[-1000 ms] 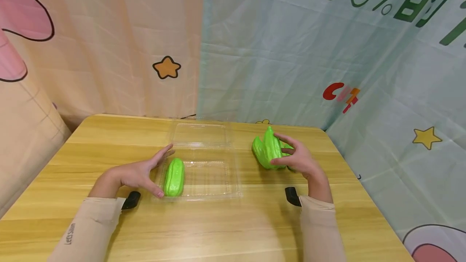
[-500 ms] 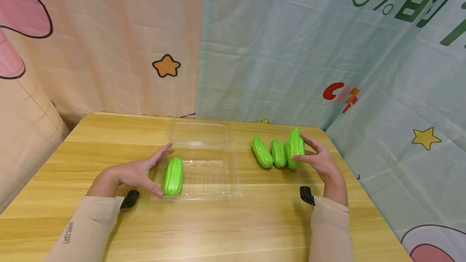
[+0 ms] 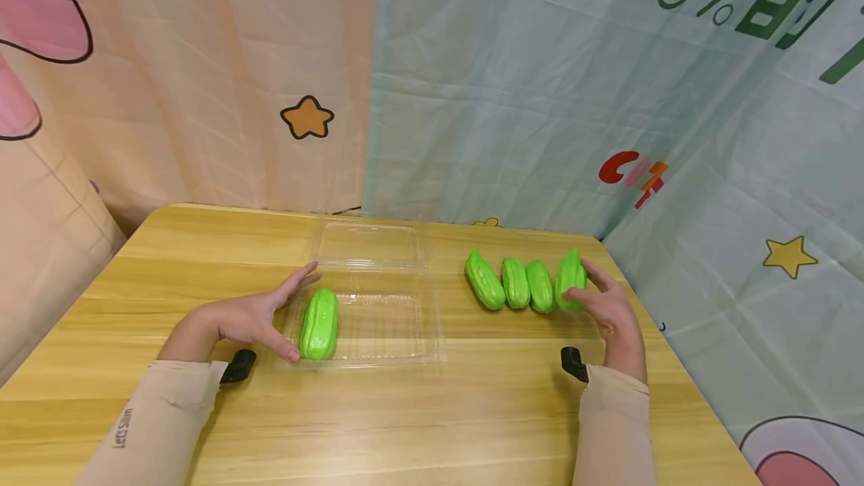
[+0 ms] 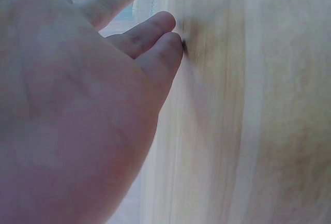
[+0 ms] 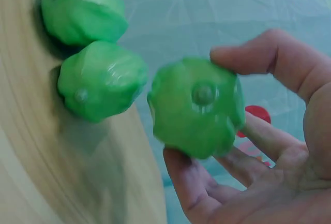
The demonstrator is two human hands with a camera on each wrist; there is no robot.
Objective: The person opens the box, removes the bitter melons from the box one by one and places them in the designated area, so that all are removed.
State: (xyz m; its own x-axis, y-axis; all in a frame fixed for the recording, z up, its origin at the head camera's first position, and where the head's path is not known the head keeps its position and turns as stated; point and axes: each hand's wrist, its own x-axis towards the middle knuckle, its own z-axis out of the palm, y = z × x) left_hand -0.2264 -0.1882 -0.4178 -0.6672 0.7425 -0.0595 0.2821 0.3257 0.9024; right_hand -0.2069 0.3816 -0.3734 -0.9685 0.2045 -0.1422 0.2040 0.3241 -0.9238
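Observation:
My right hand [image 3: 607, 310] grips a green ridged bitter melon [image 3: 570, 280] at the right end of a row. In the right wrist view, that bitter melon [image 5: 196, 107] sits between thumb and fingers, seen end-on, slightly apart from its neighbour [image 5: 101, 81]. Three more bitter melons lie to its left, one of them the leftmost melon [image 3: 484, 280]. My left hand [image 3: 253, 319] spreads thumb and fingers along the left side of a clear plastic clamshell box [image 3: 391, 358]. One bitter melon [image 3: 320, 325] lies inside the box, against its left side.
The box's clear lid [image 3: 371, 244] lies folded back, toward the table's far edge. A wooden table [image 3: 405, 426] bears everything, and printed curtains [image 3: 506, 96] hang behind it and at the sides.
My right hand has carried its bitter melon rightward and lower, from in front of the others to the row's right end, uncovering the melons behind. My left hand has stayed at the box.

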